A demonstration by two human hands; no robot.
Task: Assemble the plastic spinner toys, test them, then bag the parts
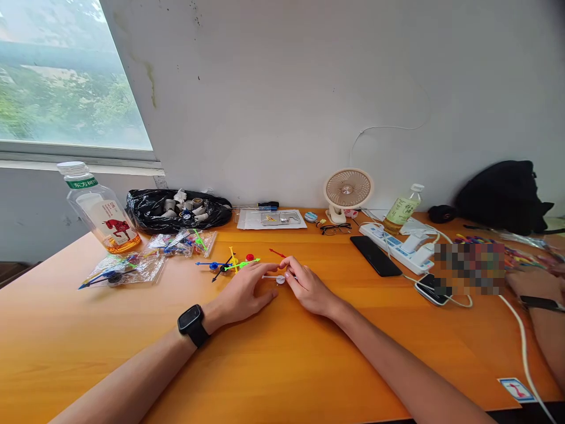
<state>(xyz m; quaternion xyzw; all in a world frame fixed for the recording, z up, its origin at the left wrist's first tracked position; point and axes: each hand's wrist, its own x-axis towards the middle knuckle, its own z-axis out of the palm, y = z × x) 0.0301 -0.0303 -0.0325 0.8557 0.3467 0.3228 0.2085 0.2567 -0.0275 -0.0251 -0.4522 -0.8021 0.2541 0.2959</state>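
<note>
Bare forearms (141, 368) nearest; right hand (312, 292), fingers seemingly pinched on white piece (281, 280) near middle of table (282, 371); left hand (238, 294) beside coloured pieces (225, 268), grip hidden; apparently positioning white piece, with steady fingertip control likely needed next.

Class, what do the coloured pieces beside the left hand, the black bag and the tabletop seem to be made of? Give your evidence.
Coloured pieces: probably moulded plastic, smooth; bright, even colours suggest it.
Black bag: thin plastic film, glossy; its crinkles catch the light.
Tabletop: orange-brown with faint grain and a soft sheen; varnished wood or wood-look laminate, I cannot tell which.
</note>
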